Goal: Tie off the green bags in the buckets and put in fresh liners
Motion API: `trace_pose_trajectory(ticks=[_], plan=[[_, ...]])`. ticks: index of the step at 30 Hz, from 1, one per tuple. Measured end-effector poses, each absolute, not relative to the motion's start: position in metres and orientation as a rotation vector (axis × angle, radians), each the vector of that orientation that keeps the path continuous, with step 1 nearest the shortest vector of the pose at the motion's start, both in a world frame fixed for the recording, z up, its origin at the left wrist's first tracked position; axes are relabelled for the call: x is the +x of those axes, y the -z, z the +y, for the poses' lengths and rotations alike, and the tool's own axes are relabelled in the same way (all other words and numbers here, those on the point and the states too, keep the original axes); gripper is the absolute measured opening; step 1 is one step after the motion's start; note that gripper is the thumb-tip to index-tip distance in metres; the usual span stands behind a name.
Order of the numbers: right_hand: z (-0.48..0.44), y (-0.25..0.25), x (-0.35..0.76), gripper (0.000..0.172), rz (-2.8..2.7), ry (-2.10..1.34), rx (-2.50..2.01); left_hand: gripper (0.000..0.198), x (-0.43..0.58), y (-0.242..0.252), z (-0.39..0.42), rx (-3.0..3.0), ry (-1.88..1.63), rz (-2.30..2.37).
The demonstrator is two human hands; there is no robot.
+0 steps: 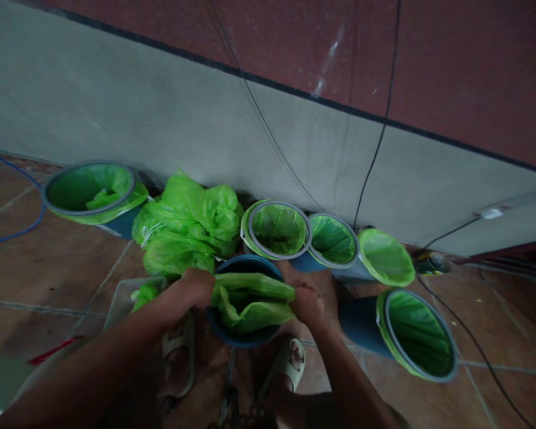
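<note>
A green plastic trash bag is stretched across the mouth of a blue trash bin between my feet. My left hand is closed on the bag's left edge. Its right edge is gripped by my right hand. The bag's mouth is partly spread, and its lower part hangs inside the bin, hidden from view. The bin's dark rim shows bare around the bag.
Several lined bins stand along the wall, among them a large bin at left and a tilted bin at right. Tied green bags are heaped behind my left hand. A light box is left of my foot. Cables cross the floor.
</note>
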State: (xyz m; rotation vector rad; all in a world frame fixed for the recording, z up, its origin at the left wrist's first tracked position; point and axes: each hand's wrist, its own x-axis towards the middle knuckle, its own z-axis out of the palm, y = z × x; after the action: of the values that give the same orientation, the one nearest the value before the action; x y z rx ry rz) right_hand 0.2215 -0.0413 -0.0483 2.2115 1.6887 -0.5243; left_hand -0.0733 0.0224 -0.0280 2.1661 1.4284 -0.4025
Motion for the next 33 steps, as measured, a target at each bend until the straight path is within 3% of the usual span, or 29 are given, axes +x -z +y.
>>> trace_pose_trajectory(ticks=[3, 5, 10, 13, 17, 23, 27, 33], plan=[[-0.037, 0.056, 0.205, 0.049, 1.832, 0.470, 2.218, 0.027, -0.059, 0.007, 0.027, 2.250, 0.597, 1.418], [-0.033, 0.062, 0.201, 0.051, 1.878, 0.485, 2.238, 0.033, -0.053, 0.004, 0.036, 2.300, 0.511, 1.485], [-0.024, 0.071, 0.198, 0.038, 1.851, 0.508, 2.265, 0.031, -0.026, 0.042, 0.046, 2.370, 0.087, 1.379], [-0.021, 0.069, 0.196, 0.029, 1.894, 0.469, 2.236, 0.034, -0.007, 0.071, 0.036, 2.359, 0.117, 1.345], [-0.021, 0.066, 0.196, 0.029, 1.893, 0.559, 2.242, 0.043, 0.000, 0.090, 0.026, 2.309, 0.237, 1.435], [-0.025, 0.074, 0.203, 0.031, 1.803, 0.673, 2.210, 0.017, -0.011, 0.095, 0.025, 2.274, 0.318, 1.413], [-0.029, 0.072, 0.206, 0.034, 1.861, 0.666, 2.141, 0.019, -0.011, 0.086, 0.027, 2.315, 0.250, 1.366], [-0.026, 0.056, 0.201, 0.049, 1.847, 0.610, 2.292, 0.021, -0.006, 0.062, 0.028, 2.380, -0.187, 1.264]])
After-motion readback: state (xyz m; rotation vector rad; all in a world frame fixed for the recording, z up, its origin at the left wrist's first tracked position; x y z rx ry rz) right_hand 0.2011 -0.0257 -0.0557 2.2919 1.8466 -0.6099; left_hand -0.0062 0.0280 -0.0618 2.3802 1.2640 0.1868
